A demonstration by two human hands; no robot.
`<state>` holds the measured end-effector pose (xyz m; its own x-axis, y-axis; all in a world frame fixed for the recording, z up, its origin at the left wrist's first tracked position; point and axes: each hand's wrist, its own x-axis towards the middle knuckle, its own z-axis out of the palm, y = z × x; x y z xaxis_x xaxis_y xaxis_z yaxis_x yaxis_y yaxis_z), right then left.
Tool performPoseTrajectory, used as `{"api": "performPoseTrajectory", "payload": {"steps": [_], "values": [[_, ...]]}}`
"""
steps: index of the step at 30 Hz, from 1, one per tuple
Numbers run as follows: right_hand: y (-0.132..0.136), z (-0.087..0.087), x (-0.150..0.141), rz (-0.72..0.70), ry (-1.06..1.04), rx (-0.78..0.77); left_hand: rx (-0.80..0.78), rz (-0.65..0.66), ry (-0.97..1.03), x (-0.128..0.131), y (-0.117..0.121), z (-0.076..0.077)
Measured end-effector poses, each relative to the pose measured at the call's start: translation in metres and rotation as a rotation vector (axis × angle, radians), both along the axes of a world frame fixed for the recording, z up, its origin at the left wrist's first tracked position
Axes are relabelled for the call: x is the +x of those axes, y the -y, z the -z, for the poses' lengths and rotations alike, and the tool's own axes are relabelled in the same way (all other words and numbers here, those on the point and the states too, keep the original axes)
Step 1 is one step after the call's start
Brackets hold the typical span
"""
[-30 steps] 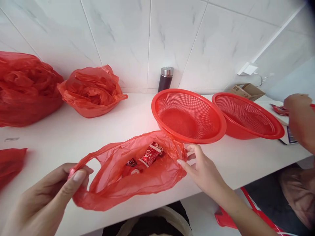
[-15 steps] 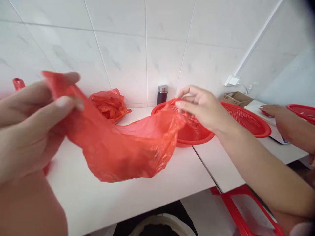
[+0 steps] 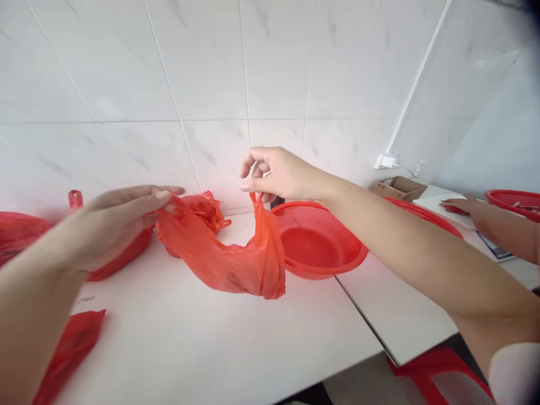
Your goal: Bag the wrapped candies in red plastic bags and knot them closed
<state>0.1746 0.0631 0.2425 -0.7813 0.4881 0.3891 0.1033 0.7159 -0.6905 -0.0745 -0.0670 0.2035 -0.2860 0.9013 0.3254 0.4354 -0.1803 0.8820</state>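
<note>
- The right hand point(image 3: 280, 171) pinches a gathered end of the thin red bag point(image 3: 236, 267) between thumb and fingers; the bag hangs just below it.
- The left hand point(image 3: 109, 225) grips the bag's other end between thumb and fingers, the bag sagging to its right, above the white table point(image 3: 189, 343).
- Dark shapes show through the film, too blurred for any label to be read.
- Behind the bag, a crumpled red bag point(image 3: 206, 208); beside it, a red perforated basket point(image 3: 312, 247).
- Farther right, a cardboard box point(image 3: 400, 188), its markings too small to read.
</note>
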Motion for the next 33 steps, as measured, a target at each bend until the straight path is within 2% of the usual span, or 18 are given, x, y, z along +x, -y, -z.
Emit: {"api": "performPoseTrajectory", "payload": {"steps": [2, 3, 5, 8, 10, 12, 15, 19, 21, 24, 26, 27, 29, 33], "values": [[0.003, -0.004, -0.017, -0.071, 0.024, 0.012, -0.085, 0.264, 0.215, 0.016, -0.006, 0.004], [0.005, -0.006, -0.025, -0.114, 0.027, 0.013, -0.113, 0.355, 0.272, 0.024, -0.01, 0.005], [0.008, -0.006, -0.04, -0.179, 0.017, 0.005, -0.177, 0.42, 0.201, 0.037, -0.017, 0.007], [0.01, -0.001, -0.053, -0.201, -0.059, -0.029, -0.342, 0.366, -0.092, 0.05, -0.027, 0.006], [0.007, 0.006, -0.057, -0.206, -0.137, -0.046, -0.39, 0.303, -0.142, 0.053, -0.031, 0.007], [-0.001, 0.019, -0.057, -0.203, -0.182, -0.061, -0.388, 0.266, -0.03, 0.051, -0.035, 0.008], [-0.017, 0.047, -0.056, -0.221, -0.127, -0.144, -0.35, 0.21, 0.175, 0.042, -0.038, 0.013], [-0.019, 0.079, -0.05, -0.207, -0.164, -0.256, -0.309, 0.217, 0.217, 0.025, -0.038, 0.026], [-0.004, 0.086, -0.04, -0.171, -0.207, -0.215, -0.304, 0.254, 0.18, 0.017, -0.036, 0.031], [0.023, 0.088, -0.022, -0.22, -0.175, -0.048, -0.297, 0.32, 0.057, 0.012, -0.033, 0.035], [0.03, 0.091, -0.018, -0.223, -0.201, 0.022, -0.315, 0.374, -0.071, 0.013, -0.033, 0.037], [0.029, 0.094, -0.019, -0.198, -0.242, 0.006, -0.316, 0.38, -0.132, 0.015, -0.033, 0.038], [0.019, 0.104, -0.029, -0.142, -0.298, -0.141, -0.311, 0.33, -0.246, 0.021, -0.036, 0.044], [-0.008, 0.132, -0.055, -0.094, -0.202, -0.479, -0.177, 0.109, -0.502, 0.029, -0.041, 0.066]]}}
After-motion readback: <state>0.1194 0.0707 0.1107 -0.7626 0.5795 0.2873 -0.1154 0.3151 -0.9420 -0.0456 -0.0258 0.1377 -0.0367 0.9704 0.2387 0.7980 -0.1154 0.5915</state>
